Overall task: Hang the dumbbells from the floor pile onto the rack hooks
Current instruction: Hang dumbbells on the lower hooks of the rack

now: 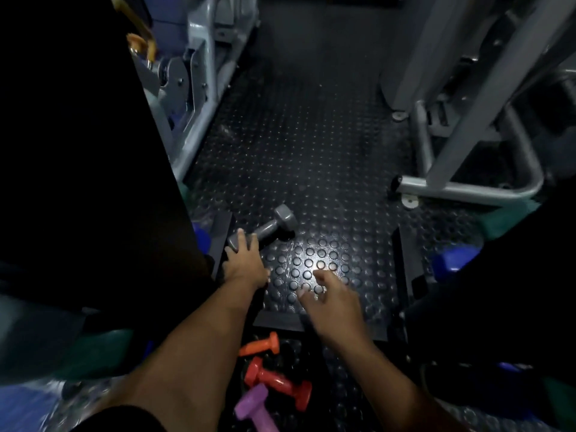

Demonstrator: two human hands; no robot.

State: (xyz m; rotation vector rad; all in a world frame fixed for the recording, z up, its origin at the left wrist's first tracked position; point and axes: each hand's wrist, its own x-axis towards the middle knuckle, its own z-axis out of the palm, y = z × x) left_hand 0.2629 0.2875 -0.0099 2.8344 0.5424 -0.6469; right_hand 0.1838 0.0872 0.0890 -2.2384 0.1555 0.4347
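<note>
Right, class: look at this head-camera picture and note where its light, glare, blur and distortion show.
Head view: dim overall, glare on the studded floor between the left hand and right hand; the left edge is black; corners smear; machine frames bow from the wide lens; the grey dumbbell is fairly sharp.

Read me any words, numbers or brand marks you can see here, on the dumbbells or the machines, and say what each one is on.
None can be read.
Grey dumbbell, gripped by the left hand: no visible marking.
Orange dumbbell, red dumbbell, purple dumbbell: no visible marking.
Grey machine frames: too dim and blurred to tell.
</note>
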